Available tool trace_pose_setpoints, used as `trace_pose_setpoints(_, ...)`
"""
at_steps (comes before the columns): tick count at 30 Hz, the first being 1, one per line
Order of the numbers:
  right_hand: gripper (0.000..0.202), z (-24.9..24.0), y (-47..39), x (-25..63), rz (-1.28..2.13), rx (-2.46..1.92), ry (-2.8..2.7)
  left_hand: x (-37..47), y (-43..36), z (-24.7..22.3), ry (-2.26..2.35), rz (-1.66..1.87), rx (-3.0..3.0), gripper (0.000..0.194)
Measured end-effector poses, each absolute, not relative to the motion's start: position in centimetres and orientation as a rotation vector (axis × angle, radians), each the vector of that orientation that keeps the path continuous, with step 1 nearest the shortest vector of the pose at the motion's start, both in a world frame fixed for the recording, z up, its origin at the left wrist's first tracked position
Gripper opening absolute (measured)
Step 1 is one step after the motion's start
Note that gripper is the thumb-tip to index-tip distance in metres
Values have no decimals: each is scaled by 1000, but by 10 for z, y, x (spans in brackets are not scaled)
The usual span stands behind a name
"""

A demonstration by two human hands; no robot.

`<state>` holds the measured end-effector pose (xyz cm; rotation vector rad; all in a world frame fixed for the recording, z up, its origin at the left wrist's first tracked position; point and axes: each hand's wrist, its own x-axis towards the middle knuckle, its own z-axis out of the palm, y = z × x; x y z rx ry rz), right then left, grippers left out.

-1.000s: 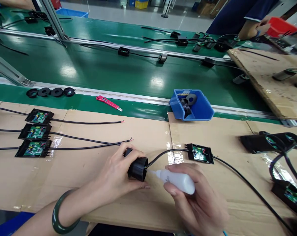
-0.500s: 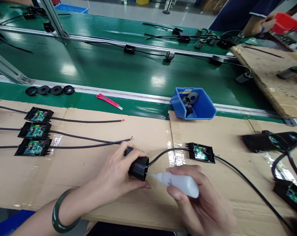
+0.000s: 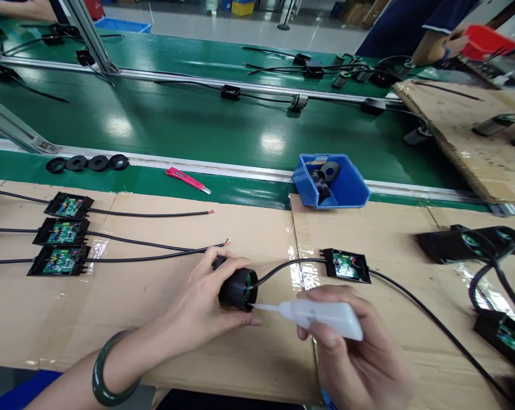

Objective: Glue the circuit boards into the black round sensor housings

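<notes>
**Bottle nozzle at the mouth of a black tube**

The tube is near the middle of the cardboard, its open end facing right. The left hand is clamped around it. Its mouth has just turned more into view, so the wires inside are easier to see. The right hand is closed around the white bottle, which now lies more level; its tip is at the lower rim, though whether it touches cannot be told.

A black cable curves from the mouth to an open circuit box on the right, leaving a bend of slack above the bottle. The cardboard's near edge runs just below the forearms. Bare cable ends lie just beyond the left hand's fingers, close enough to brush. Farther off, a red knife and a blue bin sit along the far edge, well apart from both hands.
</notes>
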<state>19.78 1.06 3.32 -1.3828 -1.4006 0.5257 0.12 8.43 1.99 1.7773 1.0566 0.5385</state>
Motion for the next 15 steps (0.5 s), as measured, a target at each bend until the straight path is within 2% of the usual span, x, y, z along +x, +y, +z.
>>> trace_pose_setpoints(4, 12, 31, 16, 189, 591, -1193, -1018, 7, 84, 16, 938, 593, 1369, 50)
trace_pose_setpoints(6, 11, 28, 18, 185, 569, -1153, -976, 11, 82, 13, 845, 570, 1141, 50)
trace_pose_setpoints(15, 18, 10, 12, 185, 407, -1228, -1344, 19, 79, 11, 741, 496, 816, 54)
